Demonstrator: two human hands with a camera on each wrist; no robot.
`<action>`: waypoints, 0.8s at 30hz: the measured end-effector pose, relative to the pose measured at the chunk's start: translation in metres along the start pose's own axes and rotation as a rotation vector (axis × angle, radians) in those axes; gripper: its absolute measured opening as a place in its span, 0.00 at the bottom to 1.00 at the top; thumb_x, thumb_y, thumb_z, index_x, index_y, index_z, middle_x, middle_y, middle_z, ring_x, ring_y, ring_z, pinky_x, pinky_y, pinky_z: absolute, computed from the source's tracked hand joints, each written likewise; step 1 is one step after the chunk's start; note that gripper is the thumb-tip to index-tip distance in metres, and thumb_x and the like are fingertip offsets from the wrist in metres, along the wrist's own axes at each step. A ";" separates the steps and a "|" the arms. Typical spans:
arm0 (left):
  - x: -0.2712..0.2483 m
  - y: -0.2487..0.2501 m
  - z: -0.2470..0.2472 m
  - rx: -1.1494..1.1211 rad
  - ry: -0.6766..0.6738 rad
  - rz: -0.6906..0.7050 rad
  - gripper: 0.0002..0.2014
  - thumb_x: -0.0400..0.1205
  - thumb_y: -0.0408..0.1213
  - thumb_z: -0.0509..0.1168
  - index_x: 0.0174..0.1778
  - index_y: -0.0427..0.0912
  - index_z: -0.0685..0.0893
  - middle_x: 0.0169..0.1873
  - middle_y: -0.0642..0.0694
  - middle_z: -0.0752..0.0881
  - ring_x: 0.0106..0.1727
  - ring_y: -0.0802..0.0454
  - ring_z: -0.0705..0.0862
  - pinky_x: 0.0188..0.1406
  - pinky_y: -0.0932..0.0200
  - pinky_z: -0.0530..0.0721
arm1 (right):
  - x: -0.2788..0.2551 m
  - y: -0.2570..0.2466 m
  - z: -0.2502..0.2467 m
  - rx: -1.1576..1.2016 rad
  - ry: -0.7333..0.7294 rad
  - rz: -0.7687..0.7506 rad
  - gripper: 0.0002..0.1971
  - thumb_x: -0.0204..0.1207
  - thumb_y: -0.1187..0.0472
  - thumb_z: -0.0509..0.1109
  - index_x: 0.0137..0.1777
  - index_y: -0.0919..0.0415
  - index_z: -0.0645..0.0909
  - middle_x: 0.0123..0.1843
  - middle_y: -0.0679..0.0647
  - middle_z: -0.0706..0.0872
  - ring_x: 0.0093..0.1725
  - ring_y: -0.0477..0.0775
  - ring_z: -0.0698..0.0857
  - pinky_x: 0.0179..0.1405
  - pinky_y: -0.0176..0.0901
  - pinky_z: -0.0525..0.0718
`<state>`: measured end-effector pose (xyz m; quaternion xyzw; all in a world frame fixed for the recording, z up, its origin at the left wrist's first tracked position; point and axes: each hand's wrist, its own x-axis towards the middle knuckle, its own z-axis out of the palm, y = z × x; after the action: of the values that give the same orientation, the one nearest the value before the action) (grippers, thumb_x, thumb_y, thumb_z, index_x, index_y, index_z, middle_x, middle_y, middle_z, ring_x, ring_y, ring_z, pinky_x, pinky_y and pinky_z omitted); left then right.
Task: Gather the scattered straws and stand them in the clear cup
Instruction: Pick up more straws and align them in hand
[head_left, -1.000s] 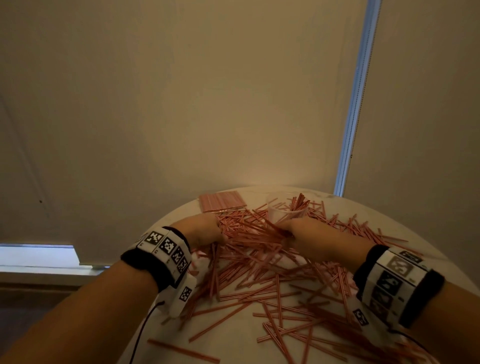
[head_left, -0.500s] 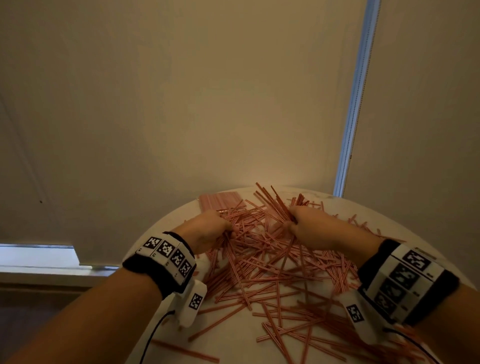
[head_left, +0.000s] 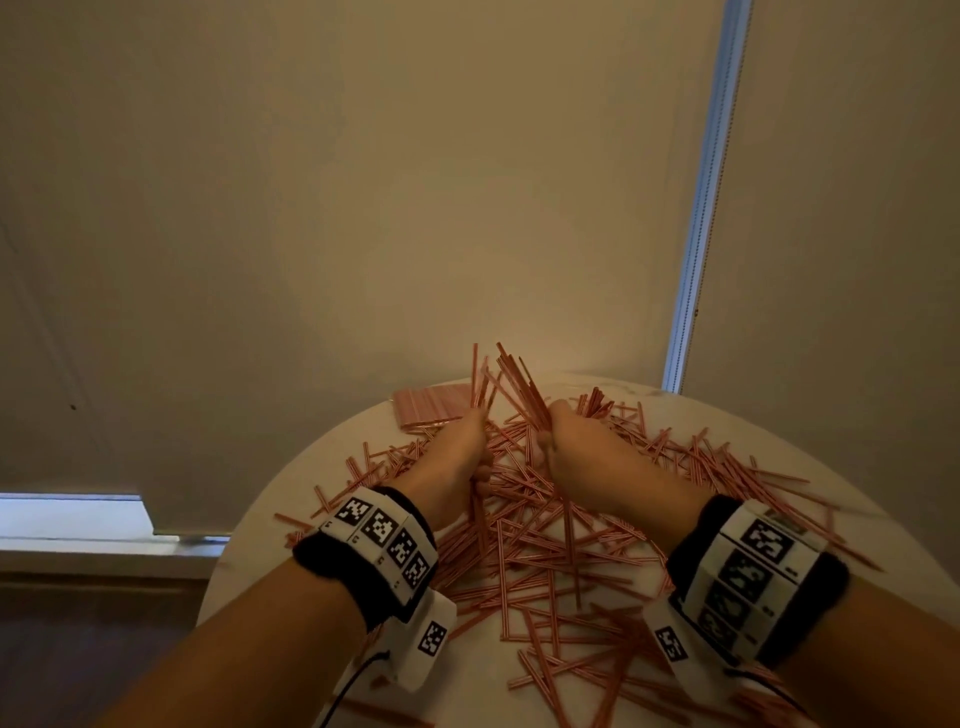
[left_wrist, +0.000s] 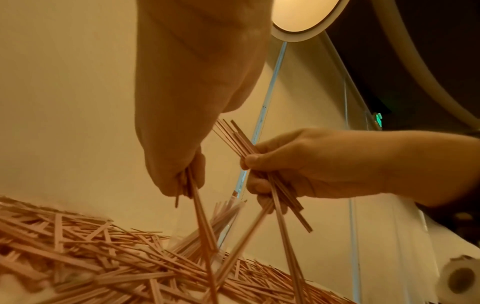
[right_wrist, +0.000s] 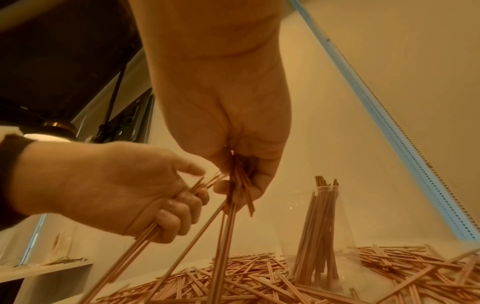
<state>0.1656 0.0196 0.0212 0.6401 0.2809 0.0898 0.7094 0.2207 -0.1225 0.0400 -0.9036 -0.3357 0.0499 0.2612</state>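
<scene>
Straws (head_left: 524, 525) scattered on table (head_left: 291, 483); left hand (head_left: 457, 457) and right hand (head_left: 582, 447) each clutch small bundle; clear cup (right_wrist: 322, 230) partly filled. Likely light, stiff, slippery: grip mid-length.

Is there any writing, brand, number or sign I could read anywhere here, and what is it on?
No readable words or numbers.
Left wristband: black-and-white square code patterns, with tiny marks beneath, too small to read.
Right wristband: same patterns, blurred.
Green lit sign on the far wall: too small to read.
Straws: stripes only.
</scene>
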 end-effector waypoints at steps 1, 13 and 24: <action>0.000 -0.001 0.004 0.027 -0.068 0.025 0.27 0.90 0.64 0.52 0.48 0.41 0.78 0.29 0.52 0.75 0.29 0.56 0.72 0.31 0.61 0.73 | 0.000 -0.004 0.002 -0.004 -0.003 -0.009 0.11 0.87 0.66 0.58 0.67 0.61 0.68 0.53 0.55 0.86 0.49 0.54 0.86 0.44 0.50 0.88; 0.037 0.009 -0.001 0.017 0.337 0.266 0.23 0.93 0.54 0.51 0.70 0.40 0.78 0.63 0.36 0.87 0.64 0.31 0.86 0.70 0.33 0.83 | -0.004 -0.007 0.018 -0.182 -0.153 -0.190 0.16 0.84 0.66 0.66 0.70 0.58 0.79 0.57 0.56 0.88 0.53 0.55 0.87 0.55 0.50 0.88; 0.025 0.009 -0.006 -0.181 0.049 0.268 0.18 0.93 0.48 0.55 0.55 0.35 0.80 0.34 0.43 0.88 0.34 0.50 0.91 0.40 0.54 0.93 | 0.012 -0.005 -0.018 0.103 0.095 -0.092 0.09 0.84 0.65 0.67 0.58 0.55 0.86 0.49 0.48 0.89 0.45 0.44 0.87 0.38 0.30 0.81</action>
<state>0.1854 0.0389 0.0222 0.6027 0.2011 0.2241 0.7390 0.2312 -0.1195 0.0588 -0.8739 -0.3612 0.0119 0.3250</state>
